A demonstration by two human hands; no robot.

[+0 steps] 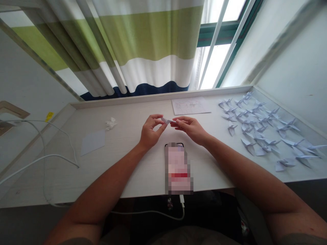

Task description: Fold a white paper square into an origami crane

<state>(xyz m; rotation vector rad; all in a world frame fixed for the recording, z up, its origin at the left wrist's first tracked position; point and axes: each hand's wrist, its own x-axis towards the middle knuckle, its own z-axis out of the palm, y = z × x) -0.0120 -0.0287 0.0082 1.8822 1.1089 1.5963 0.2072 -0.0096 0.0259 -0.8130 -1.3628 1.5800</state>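
Biggest thing in view is my white tabletop (133, 109), though my forearms block a good bit of it. Behind it hangs a green and white curtain (158, 37), cut off at the top. Over on the right there's a flock of folded paper birds (247, 128), overlapping so much I honestly can't count them. My phone (177, 166) lies near the front edge, all pixelated, so no reading the screen; its white cable (153, 212) drops below the edge and gets lost behind my left arm. The printed sheet (191, 106) at the back is too tiny to read, and a plain sheet (93, 142) lies off to the left. My left hand (151, 131) and right hand (190, 128) are mid-tabletop, each pinching one end of a small folded paper (167, 121) above the phone, its shape mostly hidden by my fingers. Smallish crumpled white wad (110, 124) too, tissue or paper, can't tell.
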